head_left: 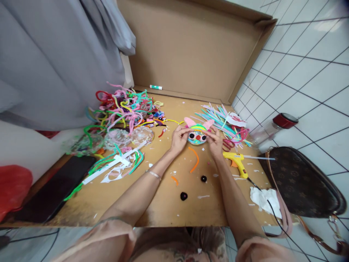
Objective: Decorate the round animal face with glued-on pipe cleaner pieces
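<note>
Between my hands is a colourful pipe-cleaner animal face [198,141] with pink ears, yellow and green bands, black eyes and a red nose. My left hand [180,139] pinches its left edge, fingers closed. On the opposite edge, the fingers of my right hand [215,142] are closed too. A short orange strip runs across the face between my fingertips. An orange pipe-cleaner piece [195,160] lies curved on the table just below. Nearer to me are two black round pieces, one [204,178] to the right and the other [184,196] closer to the table edge.
A yellow glue gun [237,162] lies right of my right arm, its cord trailing forward. Pipe cleaners [128,109] heap up at left, with more [215,118] at right. A phone [60,187], white tissue [265,200], bottle [275,127] and brown bag [302,182] flank the work area.
</note>
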The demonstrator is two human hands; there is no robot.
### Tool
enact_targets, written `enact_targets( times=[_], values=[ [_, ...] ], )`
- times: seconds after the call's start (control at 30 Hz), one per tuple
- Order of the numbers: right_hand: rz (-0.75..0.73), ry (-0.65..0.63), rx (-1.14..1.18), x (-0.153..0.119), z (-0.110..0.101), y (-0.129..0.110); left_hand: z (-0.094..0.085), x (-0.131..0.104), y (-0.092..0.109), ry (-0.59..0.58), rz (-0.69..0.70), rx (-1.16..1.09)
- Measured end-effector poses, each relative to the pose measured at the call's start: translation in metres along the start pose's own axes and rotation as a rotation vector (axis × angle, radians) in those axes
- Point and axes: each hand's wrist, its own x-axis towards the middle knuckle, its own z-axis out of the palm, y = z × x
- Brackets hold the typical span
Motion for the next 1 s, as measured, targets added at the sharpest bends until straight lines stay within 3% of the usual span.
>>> enact_targets(
  times=[0.77,1.0],
  values=[
    [0.003,0.033,-0.005,-0.0017,0.0008,-0.0002,0.0015,-0.0039,-0.0062,0.073,-0.057,-0.034],
    [-0.035,0.032,-0.046,-0.0013,0.0011,0.0048,0.0029,0.0006,-0.0054,0.091,-0.183,-0.173]
  ],
)
